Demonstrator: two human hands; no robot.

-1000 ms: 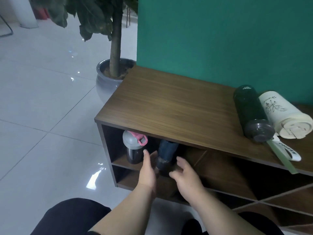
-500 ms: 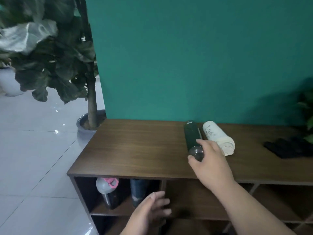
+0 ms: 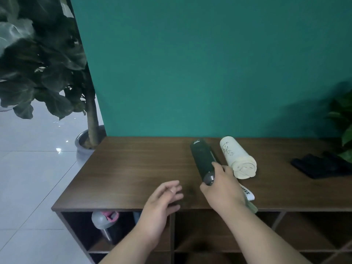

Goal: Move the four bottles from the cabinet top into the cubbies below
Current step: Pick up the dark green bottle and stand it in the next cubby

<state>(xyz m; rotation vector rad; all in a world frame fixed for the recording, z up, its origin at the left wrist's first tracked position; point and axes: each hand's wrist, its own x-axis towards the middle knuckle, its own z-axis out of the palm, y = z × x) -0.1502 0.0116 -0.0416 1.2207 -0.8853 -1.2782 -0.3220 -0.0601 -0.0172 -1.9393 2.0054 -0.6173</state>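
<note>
The right hand [image 3: 223, 189] wraps the cap end of the lying dark bottle [image 3: 204, 161] to lift it, while the left hand [image 3: 162, 204] hovers spread, ready to help

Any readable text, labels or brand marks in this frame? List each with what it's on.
"FEE": end of a longer word on the white strap, the rest hidden under the right hand.
Small light print near the far end of the dark green bottle: too small to read.
Dark printed drawing, perhaps with characters, on the cream bottle: not legible.
Nothing readable on the grey-lidded bottle in the cubby.
</note>
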